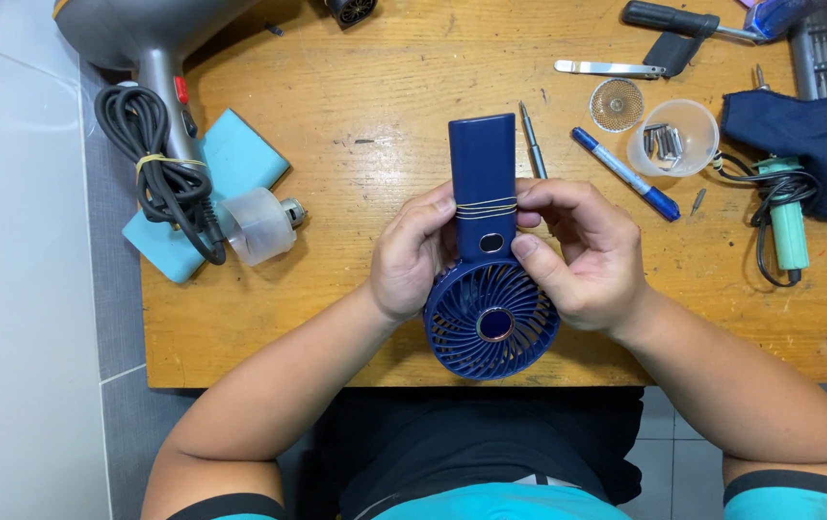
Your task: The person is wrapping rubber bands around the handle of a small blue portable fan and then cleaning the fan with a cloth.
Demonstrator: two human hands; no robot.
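A dark blue handheld fan (483,164) lies along the wooden table (385,87), its round grille head (491,323) toward me and its handle pointing away. Thin rubber bands wrap the handle near its middle. My left hand (412,255) grips the fan's left side at the neck, thumb by the bands. My right hand (579,252) holds the right side, fingers at the bands and thumb on the neck.
A grey hair dryer (149,43) with a coiled cord, a light blue pad (216,178) and a small motor part (261,223) lie left. A screwdriver (531,140), blue marker (625,175), cup of small parts (675,140), tweezers, dark cloth and green soldering iron (787,223) lie right.
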